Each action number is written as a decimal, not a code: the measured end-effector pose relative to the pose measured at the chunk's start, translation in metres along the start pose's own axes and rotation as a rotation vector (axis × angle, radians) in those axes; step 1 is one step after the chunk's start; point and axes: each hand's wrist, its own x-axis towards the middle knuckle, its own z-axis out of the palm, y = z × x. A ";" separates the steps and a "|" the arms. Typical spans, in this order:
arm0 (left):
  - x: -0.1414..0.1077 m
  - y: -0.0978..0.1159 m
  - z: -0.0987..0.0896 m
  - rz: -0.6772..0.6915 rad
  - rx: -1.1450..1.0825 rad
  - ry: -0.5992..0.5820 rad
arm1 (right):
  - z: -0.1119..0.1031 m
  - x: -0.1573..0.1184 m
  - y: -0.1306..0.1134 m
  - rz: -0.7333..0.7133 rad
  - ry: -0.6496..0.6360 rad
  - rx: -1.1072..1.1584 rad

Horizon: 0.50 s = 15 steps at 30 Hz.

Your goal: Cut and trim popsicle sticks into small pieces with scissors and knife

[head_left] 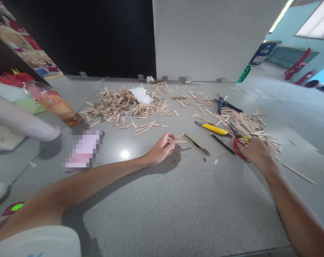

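Note:
My left hand (163,148), at the middle of the grey tiled surface, pinches small flat wooden stick pieces (181,141) that form a narrow V. On the right, my right hand (257,154) is closed at the handles of a pair of scissors (239,149) with red and yellow on them; its fingers are partly hidden. The scissor blades point away over a heap of cut sticks. Between my hands lie a thin gold-brown pen-like stick (197,144), a black pencil-like rod (223,144) and a yellow utility knife (214,129).
A large pile of wooden stick pieces (116,105) with white crumpled paper (141,95) lies ahead. Blue-handled cutters (226,104) sit behind the knife. To the left are a plastic bottle (57,105), a grey-white cylinder (25,119) and a blurred pink flat object (84,150). A panel (204,39) stands behind.

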 end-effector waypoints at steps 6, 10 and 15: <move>-0.001 0.001 -0.001 0.011 0.024 -0.076 | -0.001 -0.010 -0.018 -0.113 0.221 0.063; -0.001 0.001 -0.002 0.058 0.029 -0.038 | 0.012 -0.035 -0.052 -0.499 0.190 0.228; 0.000 0.000 -0.001 0.078 -0.031 0.040 | 0.028 -0.056 -0.076 -0.845 0.071 0.351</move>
